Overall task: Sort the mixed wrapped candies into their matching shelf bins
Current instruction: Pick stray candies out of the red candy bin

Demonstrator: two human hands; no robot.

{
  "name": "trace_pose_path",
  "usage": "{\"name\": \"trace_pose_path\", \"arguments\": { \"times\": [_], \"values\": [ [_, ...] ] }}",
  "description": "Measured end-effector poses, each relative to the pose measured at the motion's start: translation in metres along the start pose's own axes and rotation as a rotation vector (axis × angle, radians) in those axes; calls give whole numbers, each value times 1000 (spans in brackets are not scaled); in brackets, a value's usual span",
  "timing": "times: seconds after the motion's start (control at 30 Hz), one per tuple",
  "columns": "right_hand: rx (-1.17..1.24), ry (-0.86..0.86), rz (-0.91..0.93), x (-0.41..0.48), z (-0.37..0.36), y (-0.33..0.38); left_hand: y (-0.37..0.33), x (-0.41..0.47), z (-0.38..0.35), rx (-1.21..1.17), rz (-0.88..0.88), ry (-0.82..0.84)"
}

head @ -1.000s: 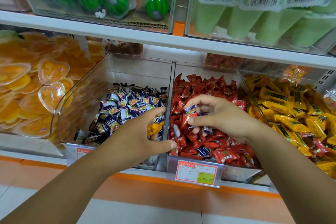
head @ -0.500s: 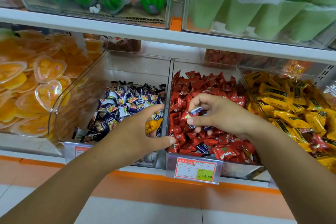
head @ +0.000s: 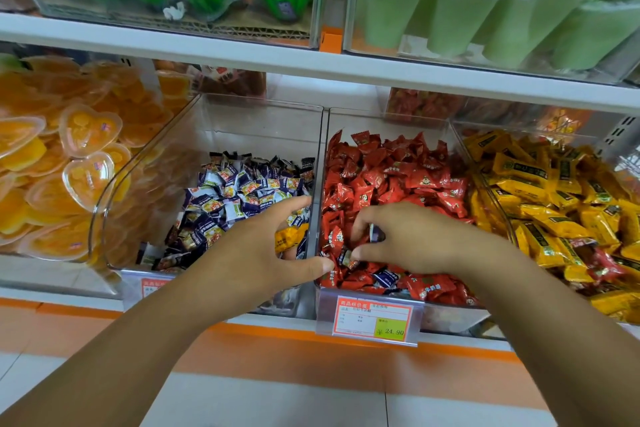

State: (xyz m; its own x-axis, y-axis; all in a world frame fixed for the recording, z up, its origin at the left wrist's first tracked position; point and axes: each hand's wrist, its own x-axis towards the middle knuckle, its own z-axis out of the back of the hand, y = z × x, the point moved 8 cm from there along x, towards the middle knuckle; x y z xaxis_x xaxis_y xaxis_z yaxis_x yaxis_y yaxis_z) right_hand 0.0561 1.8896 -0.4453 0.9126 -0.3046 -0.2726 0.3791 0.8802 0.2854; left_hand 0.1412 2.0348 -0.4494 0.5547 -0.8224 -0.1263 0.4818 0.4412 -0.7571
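Two bare forearms are reaching toward a row of clear bins on a shop shelf (head: 311, 66).

The right hand (head: 408, 239) is digging into the red bin (head: 381, 121), its fingers curling down among the red candies (head: 391, 170). It is pinching a purple candy (head: 375, 234) between fingers and thumb. A second dark wrapper is lying just beside its thumb tip. Just below this hand, nearer the person, another stray purple-wrapped piece (head: 386, 276) is sitting among the red ones. A price tag (head: 374, 321) is hanging on the bin front under the hand.

The left hand (head: 263, 246) is hovering at the front right corner of the purple bin (head: 242, 125), beside the wall dividing it from the red bin. Its fingers are curling loosely, index finger stretching forward and thumb pointing toward the right hand. A yellow candy (head: 291, 236) is showing inside that curl; the hand appears to be gripping it, though the palm is facing away. The thumb tip is lying close to the right hand's thumb, with the divider between them. Purple-and-white candies (head: 242, 191) are piling up beyond this hand.

To the right of the right hand, the yellow bin (head: 462, 142) is holding yellow candies (head: 554, 204), with a red piece (head: 602, 263) mixing in near its front. To the left of the left hand, orange jelly cups (head: 69, 156) are filling another bin.
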Motion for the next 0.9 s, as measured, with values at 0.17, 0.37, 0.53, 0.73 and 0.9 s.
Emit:
{"name": "trace_pose_path", "arguments": {
  "times": [0.17,0.37,0.53,0.73,0.9],
  "values": [
    [-261,-115,29,15,-13,17,1,0,0,-6,-3,-5],
    [161,-65,52,3,6,-5,3,2,-1,9,-6,4],
    [151,-72,124,4,-1,13,2,2,1,11,12,-2],
    [-47,-12,142,19,-28,29,1,-1,2,20,7,-8],
    [45,0,150,17,-26,28,1,-1,1,7,26,2]
  ]
}}
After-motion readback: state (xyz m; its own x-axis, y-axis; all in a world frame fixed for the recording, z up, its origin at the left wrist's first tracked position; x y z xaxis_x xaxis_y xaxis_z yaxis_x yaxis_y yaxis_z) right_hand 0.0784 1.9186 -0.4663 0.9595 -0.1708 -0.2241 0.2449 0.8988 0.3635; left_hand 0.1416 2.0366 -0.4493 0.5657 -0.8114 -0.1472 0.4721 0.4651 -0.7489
